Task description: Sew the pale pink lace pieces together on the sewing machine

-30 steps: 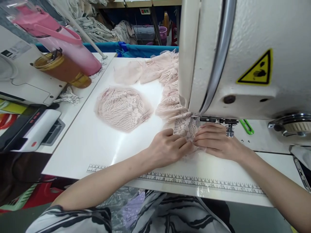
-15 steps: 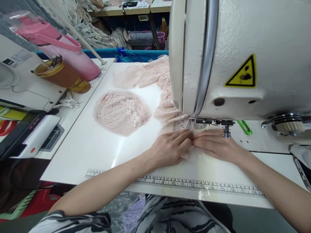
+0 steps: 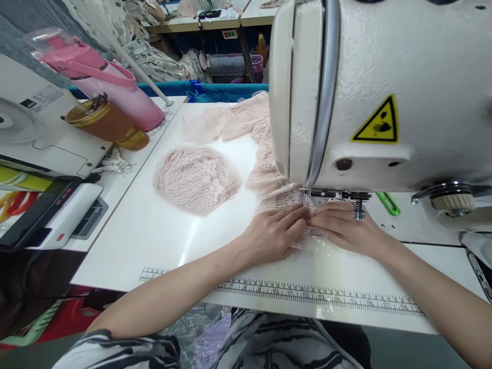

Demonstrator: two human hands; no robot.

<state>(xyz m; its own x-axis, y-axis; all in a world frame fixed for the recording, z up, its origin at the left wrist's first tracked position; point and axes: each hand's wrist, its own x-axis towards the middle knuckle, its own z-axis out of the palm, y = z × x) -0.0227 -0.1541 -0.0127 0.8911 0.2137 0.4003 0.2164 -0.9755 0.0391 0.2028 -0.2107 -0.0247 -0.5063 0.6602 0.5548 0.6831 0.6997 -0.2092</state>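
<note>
A gathered length of pale pink lace fabric [image 3: 265, 179] runs under the presser foot [image 3: 307, 193] of a white sewing machine [image 3: 384, 66]. My left hand [image 3: 274, 233] lies on the lace left of the foot, its fingers curled and closed on the fabric near the scalloped edge. From the other side, my right hand [image 3: 344, 225] rests with its fingers stretched out flat and their tips touching the lace trim. Both hands' fingertips nearly meet just in front of the foot. The thumbs are partly hidden. A separate pink lace cup-shaped piece [image 3: 198, 180] lies to the left.
A green thread snipper [image 3: 388, 203] lies right of the foot. Along the front edge runs a printed ruler [image 3: 307, 294]. At the left stand a pink bottle [image 3: 115, 87], a brown cup [image 3: 107, 123] and another machine [image 3: 34, 118]. A phone [image 3: 480, 274] is at the far right.
The view has shifted slightly, so things at the left appear further right. My left hand's fingers have flattened a little on the lace. Both hands stay close to the presser foot.
</note>
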